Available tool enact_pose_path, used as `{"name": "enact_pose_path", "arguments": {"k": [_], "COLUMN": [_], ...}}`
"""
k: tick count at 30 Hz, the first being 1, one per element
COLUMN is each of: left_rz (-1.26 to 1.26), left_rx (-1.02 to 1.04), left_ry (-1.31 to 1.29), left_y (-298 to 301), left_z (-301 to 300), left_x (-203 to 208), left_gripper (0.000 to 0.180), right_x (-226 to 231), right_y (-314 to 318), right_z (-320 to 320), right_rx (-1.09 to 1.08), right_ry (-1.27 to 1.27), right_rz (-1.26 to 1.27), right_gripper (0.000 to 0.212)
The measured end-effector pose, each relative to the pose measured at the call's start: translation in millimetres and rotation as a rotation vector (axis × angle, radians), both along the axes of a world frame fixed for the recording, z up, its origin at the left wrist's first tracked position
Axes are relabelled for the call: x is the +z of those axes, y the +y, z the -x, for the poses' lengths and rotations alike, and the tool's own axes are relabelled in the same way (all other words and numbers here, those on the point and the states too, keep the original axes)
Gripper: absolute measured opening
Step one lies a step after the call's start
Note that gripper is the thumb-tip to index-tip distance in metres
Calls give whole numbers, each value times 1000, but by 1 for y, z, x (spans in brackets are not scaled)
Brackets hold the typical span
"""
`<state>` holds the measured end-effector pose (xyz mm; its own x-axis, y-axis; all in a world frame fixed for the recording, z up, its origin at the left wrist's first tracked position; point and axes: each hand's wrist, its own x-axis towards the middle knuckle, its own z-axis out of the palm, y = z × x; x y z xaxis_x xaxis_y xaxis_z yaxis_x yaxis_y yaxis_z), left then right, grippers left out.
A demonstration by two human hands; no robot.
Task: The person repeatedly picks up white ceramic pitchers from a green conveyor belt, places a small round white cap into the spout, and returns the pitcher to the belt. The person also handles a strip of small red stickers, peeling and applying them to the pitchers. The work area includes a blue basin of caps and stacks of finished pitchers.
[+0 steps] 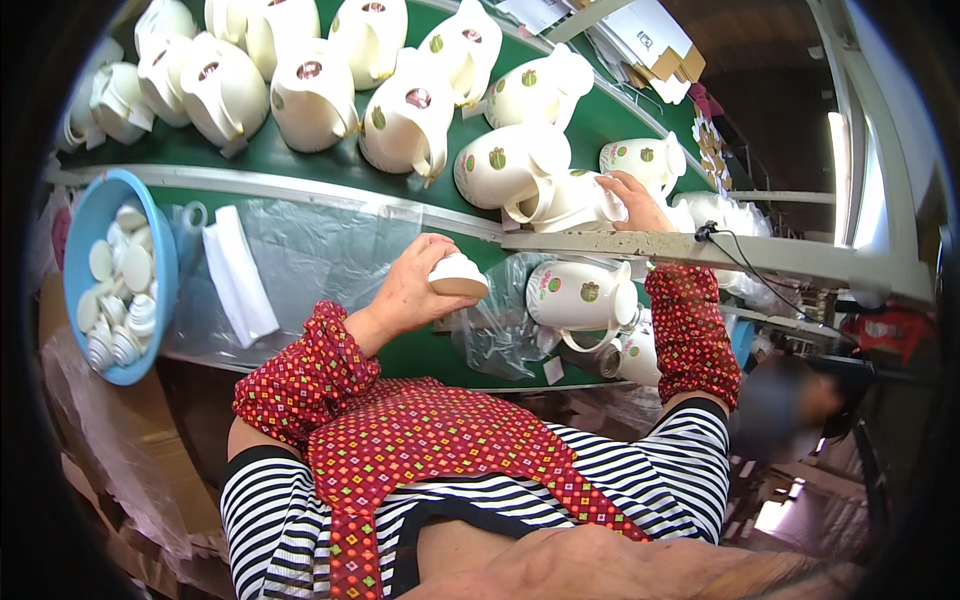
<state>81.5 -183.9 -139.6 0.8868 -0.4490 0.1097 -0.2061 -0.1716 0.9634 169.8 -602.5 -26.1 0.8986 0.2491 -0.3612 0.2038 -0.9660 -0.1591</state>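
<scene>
Pinching a round white stepped plastic lid [460,277] in the left hand [412,285], right of the light-blue round plastic basin [167,265]; best kept level. Cannot tell the grip of the right hand [637,203] at a glossy cream jug [578,202], farther right of the basin; best steadied.

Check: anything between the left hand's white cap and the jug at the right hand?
Yes: the pale rail along the green surface's near edge crosses between the white cap in the left hand and the jug at the right hand.
</scene>
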Motion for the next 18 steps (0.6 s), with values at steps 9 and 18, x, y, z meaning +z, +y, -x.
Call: {"name": "enact_pose_path", "arguments": {"k": [9,18], "left_rz": [7,1], "left_rx": [35,23], "left_ry": [83,178], "left_y": [-39,-49], "left_z": [27,34], "left_x": [-14,-23], "left_gripper": [67,62], "right_x": [16,-9], "right_y": [24,13], "right_z": [-16,-24], "right_rx": [-172,-169], "right_ry": [-17,22], "right_rz": [303,265], "right_gripper": [89,88]}}
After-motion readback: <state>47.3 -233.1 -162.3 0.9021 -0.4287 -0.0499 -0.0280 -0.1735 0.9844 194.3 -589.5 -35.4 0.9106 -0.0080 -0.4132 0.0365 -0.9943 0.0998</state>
